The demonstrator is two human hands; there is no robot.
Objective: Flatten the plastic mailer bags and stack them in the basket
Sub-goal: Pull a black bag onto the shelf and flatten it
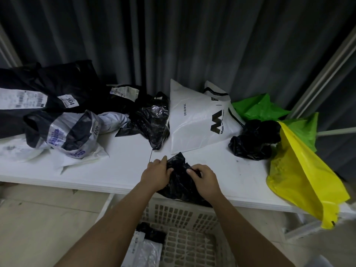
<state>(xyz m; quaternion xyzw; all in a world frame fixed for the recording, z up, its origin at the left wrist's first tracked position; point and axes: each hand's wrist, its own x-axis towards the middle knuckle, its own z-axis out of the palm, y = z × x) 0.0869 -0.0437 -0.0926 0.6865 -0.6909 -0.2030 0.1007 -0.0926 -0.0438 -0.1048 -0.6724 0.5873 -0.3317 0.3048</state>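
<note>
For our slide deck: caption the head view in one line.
Both hands grip a crumpled black mailer bag at the table edge, above the basket.

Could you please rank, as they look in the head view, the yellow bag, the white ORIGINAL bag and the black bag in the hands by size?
1-2. yellow bag and white ORIGINAL bag: alike, unranked.
3. black bag, partly hidden by both hands.

Two bare forearms reach forward from the lower frame, converging near the front edge of the table; the left hand (156, 175) and right hand (205, 179) sit close together, backs up, fingers curled inward and pinching a crumpled black mailer bag (179, 182) between them
</note>
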